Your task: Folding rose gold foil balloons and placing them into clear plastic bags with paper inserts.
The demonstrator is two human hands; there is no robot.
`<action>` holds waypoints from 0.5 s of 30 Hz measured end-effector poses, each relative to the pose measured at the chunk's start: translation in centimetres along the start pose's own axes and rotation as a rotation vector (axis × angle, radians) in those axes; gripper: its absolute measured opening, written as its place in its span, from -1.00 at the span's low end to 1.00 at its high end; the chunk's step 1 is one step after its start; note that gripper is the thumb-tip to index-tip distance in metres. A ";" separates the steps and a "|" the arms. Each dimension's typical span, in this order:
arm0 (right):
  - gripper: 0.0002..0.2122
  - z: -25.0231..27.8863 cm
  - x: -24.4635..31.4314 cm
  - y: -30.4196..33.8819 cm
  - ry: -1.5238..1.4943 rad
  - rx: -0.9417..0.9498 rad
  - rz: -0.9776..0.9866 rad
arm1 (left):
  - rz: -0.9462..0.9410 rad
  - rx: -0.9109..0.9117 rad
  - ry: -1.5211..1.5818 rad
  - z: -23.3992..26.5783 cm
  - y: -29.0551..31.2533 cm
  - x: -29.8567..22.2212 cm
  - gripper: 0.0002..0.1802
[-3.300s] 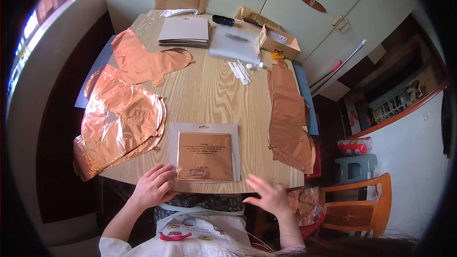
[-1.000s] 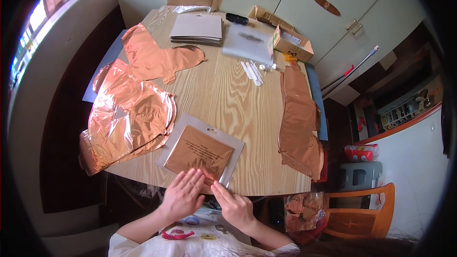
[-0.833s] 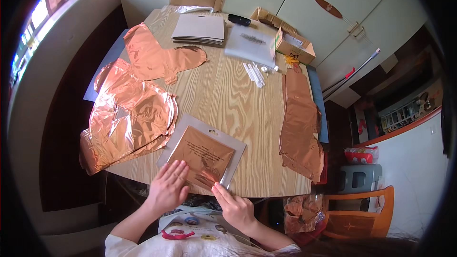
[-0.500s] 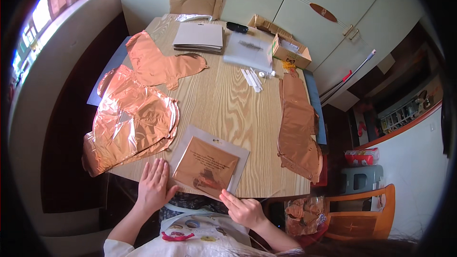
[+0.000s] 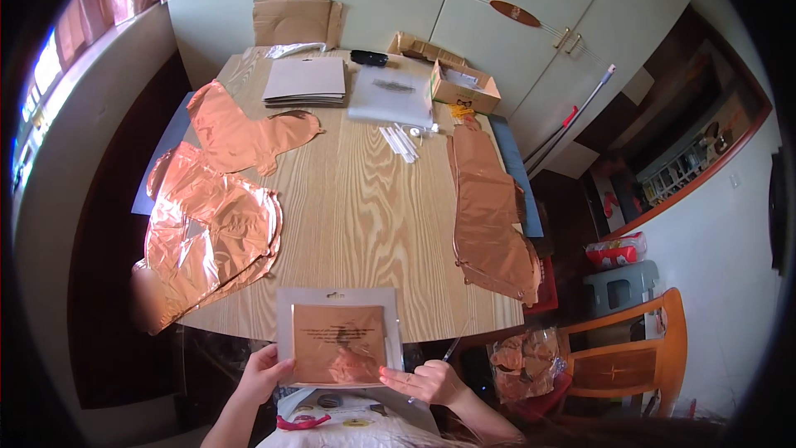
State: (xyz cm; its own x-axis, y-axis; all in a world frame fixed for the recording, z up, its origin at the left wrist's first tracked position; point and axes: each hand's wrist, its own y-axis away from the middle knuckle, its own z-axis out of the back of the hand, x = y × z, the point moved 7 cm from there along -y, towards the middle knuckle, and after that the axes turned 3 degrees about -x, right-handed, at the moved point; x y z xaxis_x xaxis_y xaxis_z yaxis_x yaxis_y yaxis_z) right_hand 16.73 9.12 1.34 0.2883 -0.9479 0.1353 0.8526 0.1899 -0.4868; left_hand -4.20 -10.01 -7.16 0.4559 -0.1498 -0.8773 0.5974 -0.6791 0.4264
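At the near table edge I hold a flat clear package upright, with a grey card backing and a folded copper-coloured foil sheet inside. My left hand pinches its lower left edge between thumb and fingers. My right hand touches the lower right corner with its fingertips, the other fingers curled. A thin pen-like stick pokes out beside that fist; its exact kind is unclear. To the left lie large copper foil balloons, unfilled and flat. Another flat foil balloon lies along the right edge.
A stack of grey cards, clear plastic sleeves, white sticks and an open cardboard box occupy the far side. A wooden chair stands at the right, near a bag of crumpled foil.
The package has left the tabletop, coming toward me and turning upright. My left hand went from lying flat beside it to gripping its edge. The view has shifted right.
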 end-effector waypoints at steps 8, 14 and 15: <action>-0.59 7.4 -4.9 -0.4 -0.077 -0.504 -0.470 | -0.711 -0.043 -0.173 -2.1 -1.2 -7.8 -0.82; -0.44 5.3 -5.3 -1.8 -0.689 -0.430 -0.807 | -0.781 0.024 -0.504 -6.7 -4.4 -8.7 -0.84; -0.28 3.9 -5.6 -1.6 -0.792 -0.345 -0.841 | -0.863 0.018 -0.669 -7.9 -4.2 -9.1 -0.81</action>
State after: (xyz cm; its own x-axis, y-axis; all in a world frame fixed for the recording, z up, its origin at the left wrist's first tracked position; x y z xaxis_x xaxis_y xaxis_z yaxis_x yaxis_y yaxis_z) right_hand 15.40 15.08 4.72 -0.0110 -0.2997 0.9540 0.7757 -0.6045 -0.1810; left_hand -5.66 -0.11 0.77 -0.5660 0.0252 -0.8240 0.5319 -0.7525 -0.3884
